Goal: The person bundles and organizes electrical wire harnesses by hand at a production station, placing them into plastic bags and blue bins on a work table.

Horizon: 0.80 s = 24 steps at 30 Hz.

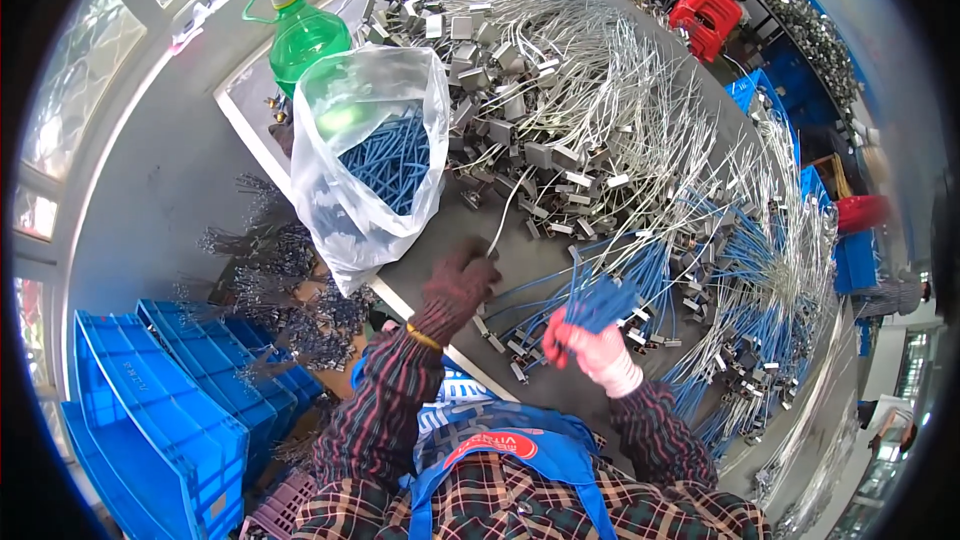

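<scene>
My left hand [460, 288], in a dark maroon glove, has its fingers closed at the lower end of a white wire [507, 208]. That wire runs up toward a heap of small metal-cased parts with pale leads [520, 130]. In my right hand [590, 345], which wears a light pink glove, is a bundle of short blue tubes [602, 304], somewhat blurred. Left of the heap, an open clear plastic bag [345, 225] contains many similar blue tubes [390, 165]. Parts with blue-covered leads [640, 265] lie just beyond my right hand.
A green plastic bottle [305, 40] stands behind the bag. The grey table [420, 275] has a pale raised edge near me. Blue crates [165, 420] and dark bunches of wired parts [300, 285] are at the lower left. A red stool [706, 18] and other people appear at far right.
</scene>
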### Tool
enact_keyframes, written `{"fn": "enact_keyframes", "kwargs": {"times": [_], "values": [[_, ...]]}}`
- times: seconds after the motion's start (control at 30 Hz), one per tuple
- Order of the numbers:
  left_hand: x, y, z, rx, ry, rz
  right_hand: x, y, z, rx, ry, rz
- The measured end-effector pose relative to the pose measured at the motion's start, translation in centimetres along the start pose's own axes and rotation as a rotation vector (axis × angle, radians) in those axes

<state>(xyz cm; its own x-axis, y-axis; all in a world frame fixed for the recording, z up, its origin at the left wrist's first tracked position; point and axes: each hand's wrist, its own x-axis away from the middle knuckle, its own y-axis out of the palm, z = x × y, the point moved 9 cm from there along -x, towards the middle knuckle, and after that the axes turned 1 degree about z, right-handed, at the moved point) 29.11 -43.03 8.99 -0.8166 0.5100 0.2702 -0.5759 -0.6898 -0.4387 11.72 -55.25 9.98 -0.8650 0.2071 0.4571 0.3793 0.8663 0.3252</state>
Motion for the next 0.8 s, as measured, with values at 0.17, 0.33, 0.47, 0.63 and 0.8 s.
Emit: {"fn": "enact_keyframes", "kwargs": {"times": [0.17, 0.33, 0.47, 0.63, 0.8], "values": [[6.2, 3.2, -0.1, 0.838, -0.284, -0.349, -5.3, 1.1, -1.4, -0.034, -0.044, 0.172], [9.2, 1.5, -2.0, 0.764, -0.301, -0.241, -6.3, 7.2, 1.2, -0.370, 0.040, -0.043], [12.7, 0.6, -11.5, 0.392, -0.068, -0.593, -6.3, 7.4, 3.2, -0.559, 0.025, -0.101], [23.4, -2.6, -27.8, 0.587, -0.670, -0.565, -7.0, 4.9, 1.0, -0.305, -0.116, 0.006], [24.6, -4.0, -28.5, 0.675, -0.712, -0.488, -6.7, -0.4, -4.9, -0.335, -0.396, 0.262]]}}
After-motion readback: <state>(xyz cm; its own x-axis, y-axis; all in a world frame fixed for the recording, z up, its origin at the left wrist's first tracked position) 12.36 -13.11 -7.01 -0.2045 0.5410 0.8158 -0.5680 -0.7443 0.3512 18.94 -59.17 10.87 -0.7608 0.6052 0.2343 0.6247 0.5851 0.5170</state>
